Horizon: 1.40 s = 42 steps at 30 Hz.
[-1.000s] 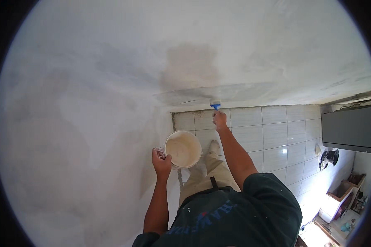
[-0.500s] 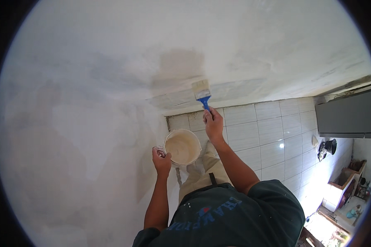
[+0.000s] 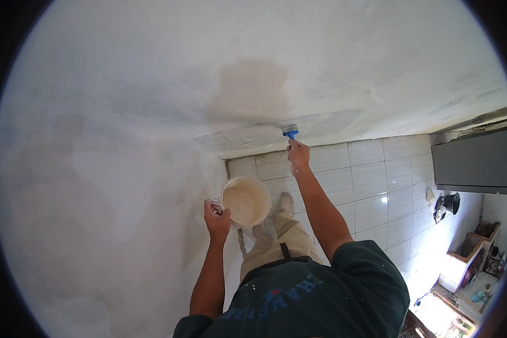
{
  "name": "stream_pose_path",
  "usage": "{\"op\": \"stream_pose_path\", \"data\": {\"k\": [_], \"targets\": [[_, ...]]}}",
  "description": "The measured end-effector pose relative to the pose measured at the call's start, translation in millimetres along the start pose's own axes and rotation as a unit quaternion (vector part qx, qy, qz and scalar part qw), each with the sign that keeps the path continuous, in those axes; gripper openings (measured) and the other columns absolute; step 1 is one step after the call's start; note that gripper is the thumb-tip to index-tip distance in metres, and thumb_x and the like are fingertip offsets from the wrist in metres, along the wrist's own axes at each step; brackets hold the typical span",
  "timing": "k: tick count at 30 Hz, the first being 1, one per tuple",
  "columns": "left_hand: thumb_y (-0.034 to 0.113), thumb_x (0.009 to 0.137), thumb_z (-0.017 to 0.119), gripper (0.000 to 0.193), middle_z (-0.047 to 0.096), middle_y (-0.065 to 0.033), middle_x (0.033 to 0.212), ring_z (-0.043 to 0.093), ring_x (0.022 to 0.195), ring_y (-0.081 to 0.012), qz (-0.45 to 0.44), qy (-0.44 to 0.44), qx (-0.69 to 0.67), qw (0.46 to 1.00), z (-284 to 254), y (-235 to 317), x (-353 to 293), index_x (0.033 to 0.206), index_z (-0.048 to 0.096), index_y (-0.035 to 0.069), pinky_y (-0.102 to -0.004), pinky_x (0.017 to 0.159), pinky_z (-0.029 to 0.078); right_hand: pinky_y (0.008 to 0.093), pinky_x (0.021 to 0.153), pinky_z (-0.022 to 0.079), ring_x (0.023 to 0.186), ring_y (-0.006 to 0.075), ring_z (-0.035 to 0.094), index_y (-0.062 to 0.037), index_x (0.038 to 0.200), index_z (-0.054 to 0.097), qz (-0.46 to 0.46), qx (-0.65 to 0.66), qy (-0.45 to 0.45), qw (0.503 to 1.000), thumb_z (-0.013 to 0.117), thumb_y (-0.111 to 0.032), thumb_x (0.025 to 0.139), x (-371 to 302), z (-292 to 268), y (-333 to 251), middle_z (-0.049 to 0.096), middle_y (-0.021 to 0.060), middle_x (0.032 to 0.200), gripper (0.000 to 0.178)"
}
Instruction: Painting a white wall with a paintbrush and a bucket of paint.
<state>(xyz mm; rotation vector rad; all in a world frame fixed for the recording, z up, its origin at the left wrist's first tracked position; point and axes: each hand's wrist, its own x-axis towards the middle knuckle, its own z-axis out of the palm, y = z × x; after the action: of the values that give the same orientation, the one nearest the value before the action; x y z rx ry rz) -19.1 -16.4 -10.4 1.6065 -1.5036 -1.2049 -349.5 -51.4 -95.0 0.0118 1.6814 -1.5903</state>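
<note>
My left hand (image 3: 216, 218) is closed on the left rim of a pale round bucket (image 3: 245, 200), with off-white paint inside. Farther off, my right hand (image 3: 299, 153) grips the handle of a paintbrush (image 3: 290, 130) with a blue handle and wide bristles. The brush head lies against the lower part of the wall (image 3: 332, 73) in front of me, along a greyer patch. Its bristles look foreshortened against the surface. My right arm is stretched out.
White tiles (image 3: 372, 186) cover the floor below the wall. Another whitish wall (image 3: 112, 225) rises close on my left. At the right stand a grey cabinet-like box (image 3: 473, 160) and a small black container (image 3: 450, 203). A doorway glows bright at the lower right.
My right hand has carried the paintbrush forward and slightly right, from above the corner area onto the wall. The bucket and left hand have shifted slightly left.
</note>
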Motion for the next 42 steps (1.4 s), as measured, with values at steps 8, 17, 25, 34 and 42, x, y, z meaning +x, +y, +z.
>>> {"op": "stream_pose_path", "data": {"k": [8,17,25,34,42], "targets": [[-0.007,0.072,0.066,0.036,0.045,0.0005,0.081,0.043,0.068,-0.0090,-0.026,0.011,0.024,0.999,2.0,-5.7,9.9,0.101,0.048,0.005,-0.0267,0.063,0.041,0.0218,0.051,0.033,0.058,0.0040,0.043,-0.0007,0.111,0.069,-0.143,0.049,-0.145,0.978,0.058,-0.011,0.102,-90.9,-12.6,-30.3,0.050,-0.0048,0.066,0.018],[-0.006,0.071,0.066,0.037,0.046,-0.0005,0.081,0.044,0.068,-0.0096,-0.027,-0.015,0.057,0.998,12.7,-8.2,8.7,0.102,0.048,0.005,-0.0277,0.063,0.042,0.0268,0.048,0.035,0.054,0.0080,0.044,-0.0014,0.103,0.068,0.090,-0.086,0.003,0.992,0.062,-0.021,0.097,46.9,-49.8,135.4,0.056,0.0001,0.068,0.021],[-0.006,0.072,0.065,0.040,0.045,-0.0004,0.078,0.044,0.067,-0.0096,-0.075,-0.013,0.067,0.995,12.6,-23.2,7.0,0.106,0.048,0.005,-0.0272,0.062,0.041,0.0263,0.048,0.037,0.056,0.0087,0.045,-0.0062,0.099,0.067,0.174,0.056,-0.050,0.982,0.061,-0.022,0.101,95.0,-11.6,139.9,0.063,0.0017,0.081,0.017],[-0.006,0.072,0.066,0.041,0.044,0.0002,0.079,0.044,0.066,-0.0094,-0.077,-0.003,0.044,0.996,-0.5,-38.0,2.6,0.108,0.048,0.005,-0.0269,0.061,0.041,0.0242,0.058,0.040,0.065,0.0069,0.049,-0.0049,0.108,0.068,0.038,-0.015,-0.129,0.991,0.058,-0.018,0.103,0.7,-16.4,100.8,0.063,0.0000,0.083,0.017],[-0.007,0.073,0.064,0.043,0.046,-0.0007,0.083,0.044,0.066,-0.0084,-0.106,0.002,0.029,0.994,-5.4,-51.5,10.5,0.110,0.047,0.005,-0.0256,0.060,0.042,0.0250,0.074,0.045,0.078,0.0099,0.054,-0.0022,0.120,0.065,-0.102,-0.098,-0.181,0.973,0.055,-0.017,0.105,13.1,14.1,98.5,0.065,-0.0003,0.091,0.024]]}}
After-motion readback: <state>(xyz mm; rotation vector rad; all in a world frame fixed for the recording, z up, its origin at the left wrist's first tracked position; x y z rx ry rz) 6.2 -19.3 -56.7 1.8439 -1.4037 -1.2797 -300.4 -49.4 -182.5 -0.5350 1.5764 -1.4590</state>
